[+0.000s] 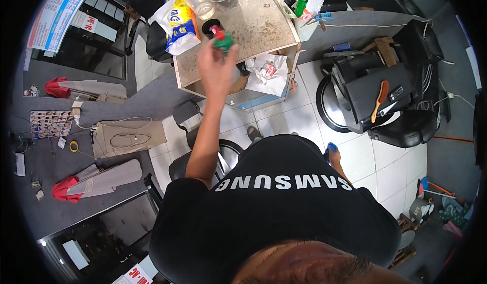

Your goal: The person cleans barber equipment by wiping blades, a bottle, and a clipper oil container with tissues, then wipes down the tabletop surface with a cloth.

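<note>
My left hand [217, 70] is closed around a green and red object [223, 43] that resembles the trigger head of a spray bottle; motion blurs it. The hand is over the front left of a worn wooden cabinet top [258, 25]. Just beyond the fingers stands a black cup [207, 29]. A yellow, white and blue plastic packet [183, 23] lies left of the cup. Behind them are a clear plastic container [197, 2] and a clear tub [223, 1]. My right hand does not show.
Below the cabinet top, an open compartment holds white paper [264, 83]. At right, a black barber chair [406, 127] stands near a dark surface carrying an orange-handled brush [380, 99]. Another black chair [182, 170] is beside my left arm. White floor tiles [299, 119] lie between.
</note>
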Demonstrator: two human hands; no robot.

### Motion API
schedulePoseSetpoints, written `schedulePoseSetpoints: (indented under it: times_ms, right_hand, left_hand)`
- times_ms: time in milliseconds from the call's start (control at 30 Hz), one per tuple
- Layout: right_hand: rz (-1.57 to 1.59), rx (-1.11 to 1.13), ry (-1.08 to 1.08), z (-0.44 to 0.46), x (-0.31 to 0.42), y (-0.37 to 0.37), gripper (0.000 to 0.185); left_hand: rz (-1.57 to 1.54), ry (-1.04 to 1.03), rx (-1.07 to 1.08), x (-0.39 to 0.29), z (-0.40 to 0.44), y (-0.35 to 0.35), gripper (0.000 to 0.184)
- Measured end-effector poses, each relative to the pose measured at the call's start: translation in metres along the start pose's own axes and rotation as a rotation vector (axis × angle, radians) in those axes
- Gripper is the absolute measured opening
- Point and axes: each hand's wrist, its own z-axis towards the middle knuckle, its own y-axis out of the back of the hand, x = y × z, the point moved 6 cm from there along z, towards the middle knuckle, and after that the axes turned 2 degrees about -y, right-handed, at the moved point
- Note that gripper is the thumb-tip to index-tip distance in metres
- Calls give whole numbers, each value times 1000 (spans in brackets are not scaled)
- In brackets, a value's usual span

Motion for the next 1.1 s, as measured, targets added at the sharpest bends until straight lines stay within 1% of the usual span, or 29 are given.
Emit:
schedulePoseSetpoints:
  times_ms: [67,100,167,267,333,433,533,600,633,667,700,767,833,900,933,967,1033,1100]
  right_hand:
    - [-69,41,-36,-18,0,8,73]
    - [-104,62,-55,-28,2,13,75]
    - [-56,39,-58,-29,-5,11,76]
    - [-41,-17,-3,-27,-9,10,78]
    - [8,-45,8,-26,-11,7,77]
    - [105,-14,56,-41,2,13,74]
    - [142,-156,104,-22,-19,-3,73]
    - [107,-40,12,-39,-10,6,71]
    - [89,18,-32,-36,-16,3,70]
    - [58,2,-29,-35,-20,2,70]
    - [28,-11,-26,-35,-23,1,70]
    - [-3,-24,-36,-36,-29,-3,69]
    - [-6,-23,-63,-47,-24,2,68]
    - [-37,3,-23,-35,-36,-10,68]
    - [-55,17,-1,-30,-39,-13,68]
    - [-38,34,-27,-35,-30,-10,69]
    - [-4,66,-81,-56,-7,6,70]
    - [-104,31,14,-28,-18,-6,72]
  left_hand:
    - [-171,19,121,-11,5,-37,53]
    - [-146,21,155,-13,11,-53,53]
    - [-98,20,225,-14,30,-86,52]
    - [1,99,280,-10,64,-122,60]
    - [18,94,257,8,88,-147,59]
    - [85,91,204,32,117,-172,60]
    - [173,104,94,52,136,-186,64]
    - [217,96,38,60,138,-187,68]
    - [230,78,24,57,139,-184,69]
    - [243,61,8,55,138,-181,71]
    - [166,34,6,53,133,-179,67]
    - [14,-23,-1,12,106,-149,59]
    - [-150,0,93,-16,56,-125,51]
    - [-228,71,217,-36,-9,-101,43]
    - [-244,122,247,-38,-40,-88,39]
    - [-261,170,275,-33,-61,-80,34]
    - [-249,209,120,-14,-72,-56,30]
    - [-183,228,-20,6,-61,-26,28]
